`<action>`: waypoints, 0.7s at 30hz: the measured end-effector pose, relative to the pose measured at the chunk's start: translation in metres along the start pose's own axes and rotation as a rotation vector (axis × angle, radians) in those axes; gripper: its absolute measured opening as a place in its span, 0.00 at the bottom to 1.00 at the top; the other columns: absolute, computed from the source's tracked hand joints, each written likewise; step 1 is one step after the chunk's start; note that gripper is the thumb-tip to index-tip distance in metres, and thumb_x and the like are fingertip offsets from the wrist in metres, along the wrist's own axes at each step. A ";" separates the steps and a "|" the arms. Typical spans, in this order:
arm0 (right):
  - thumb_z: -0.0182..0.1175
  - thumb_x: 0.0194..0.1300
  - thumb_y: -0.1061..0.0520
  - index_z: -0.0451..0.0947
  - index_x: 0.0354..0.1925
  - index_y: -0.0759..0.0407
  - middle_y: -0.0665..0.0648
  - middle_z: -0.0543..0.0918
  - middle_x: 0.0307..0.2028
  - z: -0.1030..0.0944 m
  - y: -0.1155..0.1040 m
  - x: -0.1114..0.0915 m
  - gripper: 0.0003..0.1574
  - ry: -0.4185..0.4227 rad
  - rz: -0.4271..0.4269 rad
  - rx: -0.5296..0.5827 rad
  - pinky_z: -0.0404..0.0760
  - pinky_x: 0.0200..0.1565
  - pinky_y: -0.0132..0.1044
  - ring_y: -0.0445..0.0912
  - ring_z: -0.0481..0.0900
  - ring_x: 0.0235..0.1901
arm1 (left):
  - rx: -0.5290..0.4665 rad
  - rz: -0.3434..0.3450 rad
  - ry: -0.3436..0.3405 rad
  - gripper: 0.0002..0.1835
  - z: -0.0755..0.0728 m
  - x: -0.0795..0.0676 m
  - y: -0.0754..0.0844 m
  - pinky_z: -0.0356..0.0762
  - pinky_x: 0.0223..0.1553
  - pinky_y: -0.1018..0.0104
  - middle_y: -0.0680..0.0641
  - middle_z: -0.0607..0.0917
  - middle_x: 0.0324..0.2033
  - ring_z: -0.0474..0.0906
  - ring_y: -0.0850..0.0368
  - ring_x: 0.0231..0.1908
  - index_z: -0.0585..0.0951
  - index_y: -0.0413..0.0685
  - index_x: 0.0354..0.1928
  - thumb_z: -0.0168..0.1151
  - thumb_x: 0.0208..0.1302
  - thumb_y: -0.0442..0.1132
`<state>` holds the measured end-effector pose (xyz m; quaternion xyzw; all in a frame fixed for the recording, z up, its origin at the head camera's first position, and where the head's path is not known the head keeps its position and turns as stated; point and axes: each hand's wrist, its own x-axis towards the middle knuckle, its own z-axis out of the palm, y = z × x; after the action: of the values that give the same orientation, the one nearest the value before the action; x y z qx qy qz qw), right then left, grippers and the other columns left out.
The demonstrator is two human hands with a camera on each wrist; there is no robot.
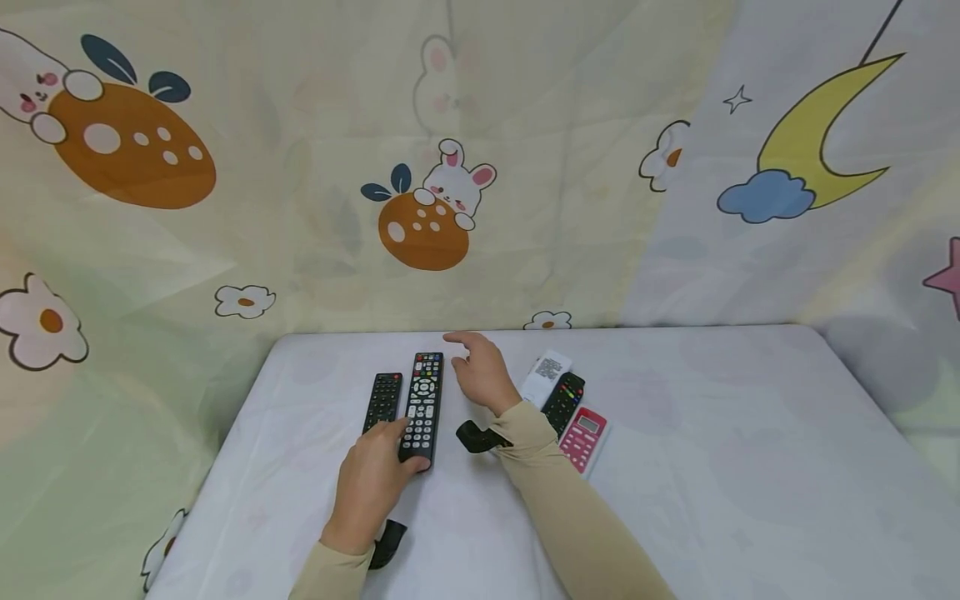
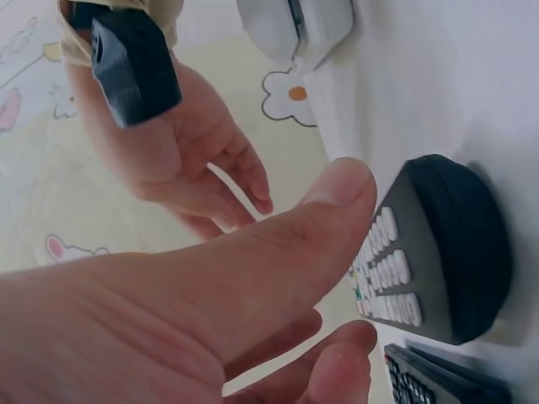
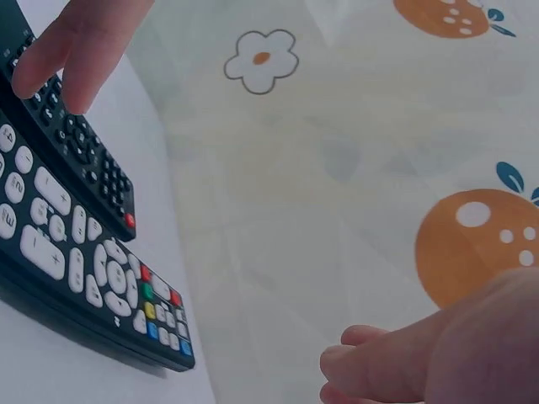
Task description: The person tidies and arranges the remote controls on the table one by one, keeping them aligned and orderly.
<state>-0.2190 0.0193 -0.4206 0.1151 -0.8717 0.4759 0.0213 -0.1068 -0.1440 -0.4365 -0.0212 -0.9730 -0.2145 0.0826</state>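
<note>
A long black remote control (image 1: 423, 400) with white buttons lies on the table, its far end leaning slightly right. Just left of it is a smaller black remote control (image 1: 385, 396) with a red button at its far corner. My left hand (image 1: 372, 479) is over the near ends of both, thumb by the long remote's near end and fingers spread apart from the thumb. In the left wrist view the thumb (image 2: 337, 189) overlaps the long remote (image 2: 421, 252). My right hand (image 1: 483, 371) hovers right of the long remote's far end, fingers pointing left, holding nothing.
Right of my right wrist lie a white item (image 1: 546, 377) with a square printed code, a black remote with coloured buttons (image 1: 564, 400) and a pink calculator (image 1: 585, 437). The white-covered table (image 1: 750, 467) meets a patterned cloth backdrop (image 1: 570, 208). Black straps circle both wrists.
</note>
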 end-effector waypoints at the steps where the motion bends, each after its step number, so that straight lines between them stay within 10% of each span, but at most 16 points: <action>1: 0.55 0.71 0.68 0.76 0.64 0.60 0.62 0.75 0.65 -0.002 0.000 -0.002 0.25 0.007 -0.001 0.001 0.76 0.58 0.50 0.58 0.74 0.62 | -0.001 0.004 0.003 0.33 0.000 0.001 0.000 0.82 0.41 0.47 0.37 0.86 0.44 0.84 0.42 0.44 0.84 0.36 0.52 0.85 0.42 0.40; 21: 0.56 0.71 0.67 0.76 0.64 0.62 0.64 0.76 0.63 -0.047 0.015 -0.022 0.23 0.086 0.013 -0.016 0.75 0.59 0.53 0.60 0.74 0.61 | -0.020 0.109 0.005 0.33 0.003 0.011 0.024 0.83 0.41 0.49 0.40 0.88 0.44 0.85 0.45 0.44 0.85 0.40 0.53 0.84 0.43 0.45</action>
<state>-0.2039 0.0705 -0.4108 0.0886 -0.8745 0.4734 0.0564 -0.1162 -0.1208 -0.4277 -0.0744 -0.9679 -0.2196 0.0966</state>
